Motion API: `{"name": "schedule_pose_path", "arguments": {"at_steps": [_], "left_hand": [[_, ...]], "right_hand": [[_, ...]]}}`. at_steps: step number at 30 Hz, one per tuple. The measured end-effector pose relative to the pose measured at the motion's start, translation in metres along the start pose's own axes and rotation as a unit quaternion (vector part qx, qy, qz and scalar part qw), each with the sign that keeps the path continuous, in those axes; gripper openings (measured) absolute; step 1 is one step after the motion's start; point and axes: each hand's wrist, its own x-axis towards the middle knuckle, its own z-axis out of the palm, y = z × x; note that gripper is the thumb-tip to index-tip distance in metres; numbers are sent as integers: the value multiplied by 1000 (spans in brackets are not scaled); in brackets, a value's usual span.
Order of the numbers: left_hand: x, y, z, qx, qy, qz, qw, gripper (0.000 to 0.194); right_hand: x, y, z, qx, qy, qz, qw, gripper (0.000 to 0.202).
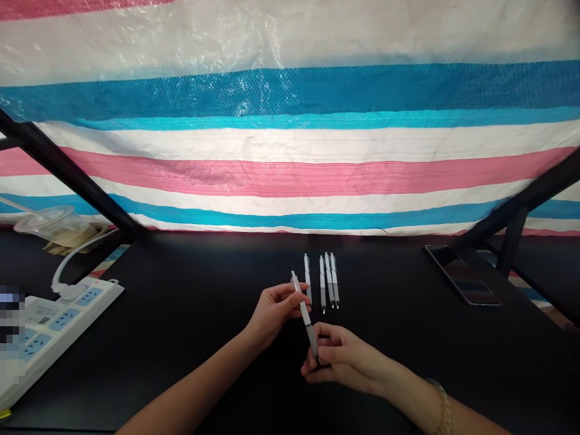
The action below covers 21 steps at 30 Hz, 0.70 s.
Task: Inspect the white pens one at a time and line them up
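A white pen with a grey grip (305,313) is held up between both hands, tilted with its clicker end toward the upper left. My left hand (277,307) is closed on its upper part. The fingers of my right hand (338,356) pinch the grey lower end near the tip. Behind the hands, a similar white pen (307,272) lies on the black table (199,308), partly covered by my left fingers. To its right lie several more such pens (328,281), side by side with their tips toward me.
On the left are a white power strip (97,305) with a plugged-in cable (61,269) and a clear plastic cup (57,225). A dark phone (463,276) lies at the right. Black frame bars and a striped sheet (290,178) stand behind the table.
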Motion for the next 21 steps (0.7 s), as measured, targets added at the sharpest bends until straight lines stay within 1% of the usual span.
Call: {"name": "schedule_pose_path", "arguments": {"at_steps": [2, 4, 6, 10, 13, 21], "left_hand": [[1, -2, 0, 1, -2, -1, 1000, 32], [1, -4, 0, 4, -2, -6, 1000, 32], [1, -4, 1, 8, -1, -11, 1000, 32], [-1, -3, 3, 17, 0, -12, 1000, 32], [-1, -2, 3, 18, 5, -11, 1000, 32], [-1, -3, 2, 20, 12, -7, 1000, 33]], "right_hand": [[-1, 0, 0, 1, -11, 13, 1000, 32], [-2, 0, -1, -9, -16, 24, 1000, 29], [-3, -1, -1, -16, -17, 20, 1000, 26], [-3, -2, -1, -18, -18, 29, 999, 29], [-3, -2, -1, -27, -18, 19, 999, 25], [-3, 1, -1, -28, -14, 16, 999, 27]]}}
